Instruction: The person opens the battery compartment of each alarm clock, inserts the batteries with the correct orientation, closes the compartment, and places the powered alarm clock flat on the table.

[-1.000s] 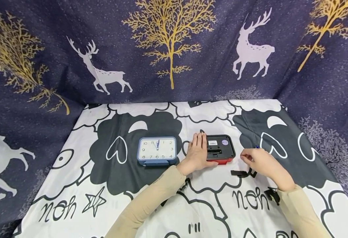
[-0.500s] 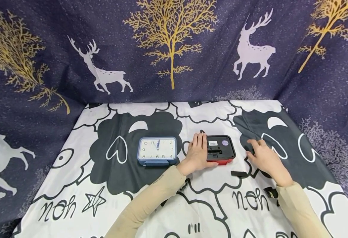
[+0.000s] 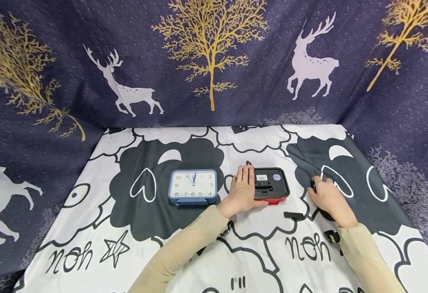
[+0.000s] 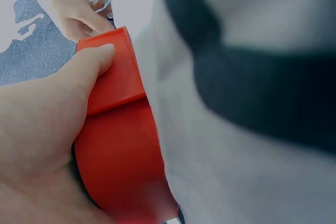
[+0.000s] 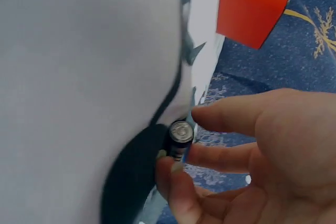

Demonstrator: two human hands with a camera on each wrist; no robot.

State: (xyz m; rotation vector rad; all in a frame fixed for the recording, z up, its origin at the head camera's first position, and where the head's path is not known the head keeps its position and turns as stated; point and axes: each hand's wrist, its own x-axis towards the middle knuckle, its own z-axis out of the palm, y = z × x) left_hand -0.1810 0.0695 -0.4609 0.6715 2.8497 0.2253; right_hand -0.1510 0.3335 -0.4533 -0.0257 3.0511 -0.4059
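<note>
A red alarm clock (image 3: 280, 186) with a black back lies face down at centre-right, its battery slot exposed. My left hand (image 3: 240, 194) covers and holds its left end, fingers extended over the back. In the left wrist view the thumb presses the red base (image 4: 118, 72). My right hand (image 3: 325, 197) is down at the cloth right of the clock. In the right wrist view its thumb and fingers pinch a small cylindrical battery (image 5: 181, 132), one round end showing. A thin black strip (image 3: 293, 215), like a battery cover, lies in front of the clock.
A blue alarm clock (image 3: 193, 185) stands left of my left hand, its white dial facing me. A small dark object (image 3: 332, 236) sits beside the right sleeve. Patterned white-and-black cloth covers the table (image 3: 140, 260), with a dark curtain (image 3: 184, 81) behind.
My right hand moves outward to the right, away from the clock and black strip; its fingers open, then close on the battery. The left hand and both clocks stay in place.
</note>
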